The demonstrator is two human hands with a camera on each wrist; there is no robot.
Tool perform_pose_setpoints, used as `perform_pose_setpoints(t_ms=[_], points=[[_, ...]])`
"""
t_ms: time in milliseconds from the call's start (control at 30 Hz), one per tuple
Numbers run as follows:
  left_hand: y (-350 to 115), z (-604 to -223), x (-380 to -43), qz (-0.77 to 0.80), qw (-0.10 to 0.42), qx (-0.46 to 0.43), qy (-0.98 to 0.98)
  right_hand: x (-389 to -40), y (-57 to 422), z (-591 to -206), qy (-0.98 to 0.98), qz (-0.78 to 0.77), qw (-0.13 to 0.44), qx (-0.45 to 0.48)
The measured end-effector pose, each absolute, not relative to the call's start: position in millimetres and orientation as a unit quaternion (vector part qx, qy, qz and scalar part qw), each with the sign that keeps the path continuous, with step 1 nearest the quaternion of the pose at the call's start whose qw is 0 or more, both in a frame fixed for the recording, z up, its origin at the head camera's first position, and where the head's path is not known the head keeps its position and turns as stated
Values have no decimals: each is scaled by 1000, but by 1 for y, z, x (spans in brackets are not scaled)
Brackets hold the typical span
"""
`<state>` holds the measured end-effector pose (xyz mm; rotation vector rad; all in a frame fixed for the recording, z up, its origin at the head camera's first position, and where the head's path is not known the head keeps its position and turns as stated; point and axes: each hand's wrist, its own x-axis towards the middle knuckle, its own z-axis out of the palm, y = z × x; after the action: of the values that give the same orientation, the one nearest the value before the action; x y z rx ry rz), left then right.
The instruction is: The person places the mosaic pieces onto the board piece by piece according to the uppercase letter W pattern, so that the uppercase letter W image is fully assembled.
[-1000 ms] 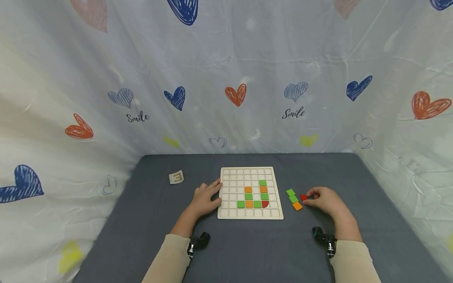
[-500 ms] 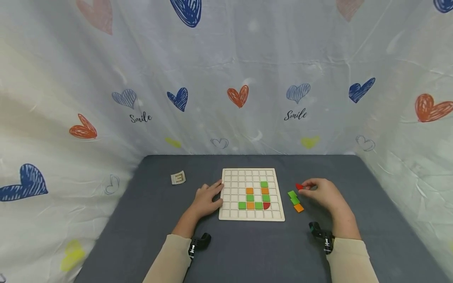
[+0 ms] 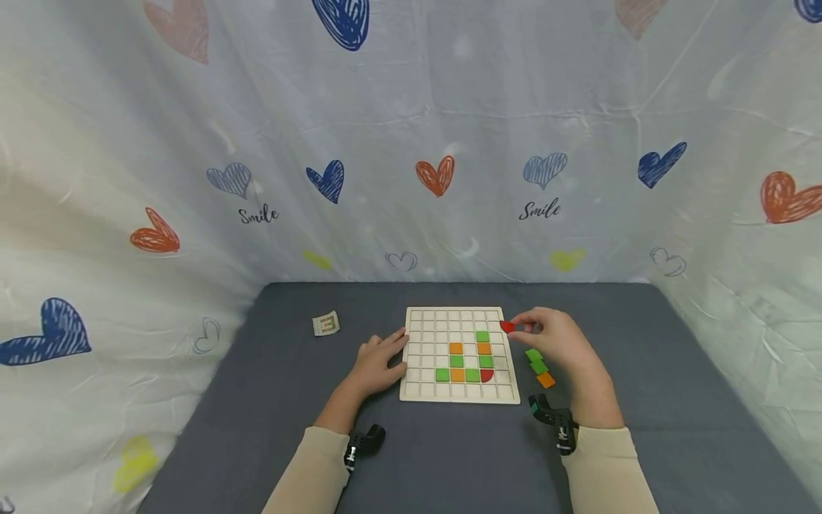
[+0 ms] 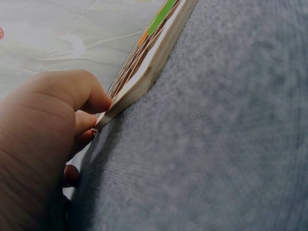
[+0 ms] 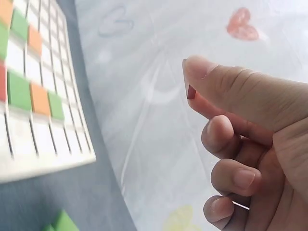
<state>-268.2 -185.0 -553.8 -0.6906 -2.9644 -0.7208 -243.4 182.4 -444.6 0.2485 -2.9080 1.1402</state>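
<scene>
A pale wooden grid board (image 3: 424, 391) lies on the dark grey table, with green, orange and red tiles set in some cells. My left hand (image 3: 375, 365) rests at its left edge; the left wrist view shows thumb and fingertips touching the wooden rim (image 4: 144, 86). Between thumb and index finger, my right hand (image 3: 557, 341) pinches a red tile (image 3: 506, 327) just off the board's upper right edge. That tile is mostly covered by the fingers in the right wrist view. A red rounded tile (image 3: 486, 375) sits in the grid below a green tile (image 3: 486, 362).
Right of the board lie two green tiles (image 3: 536, 365) and one orange tile (image 3: 546, 380), close together. A small printed paper piece (image 3: 326, 323) lies at the back left. Behind the table hangs a white curtain (image 3: 379, 107) with heart prints.
My right hand has carried the red tile from beside the loose tiles up and left to the board's right edge. The left hand stays at the left edge.
</scene>
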Motion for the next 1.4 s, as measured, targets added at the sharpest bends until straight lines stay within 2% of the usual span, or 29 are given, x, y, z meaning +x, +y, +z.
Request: perform_pose_setpoints(t_ms=[567, 933, 1400], points=[[-185, -552, -269, -232, 14, -222, -947, -237, 113, -455, -933, 322, 29, 156], [-185, -551, -268, -231, 17, -224, -947, -230, 82, -462, -944, 291, 44, 150], [-186, -557, -273, -224, 16, -227, -948, -227, 46, -493, -951, 237, 28, 199]])
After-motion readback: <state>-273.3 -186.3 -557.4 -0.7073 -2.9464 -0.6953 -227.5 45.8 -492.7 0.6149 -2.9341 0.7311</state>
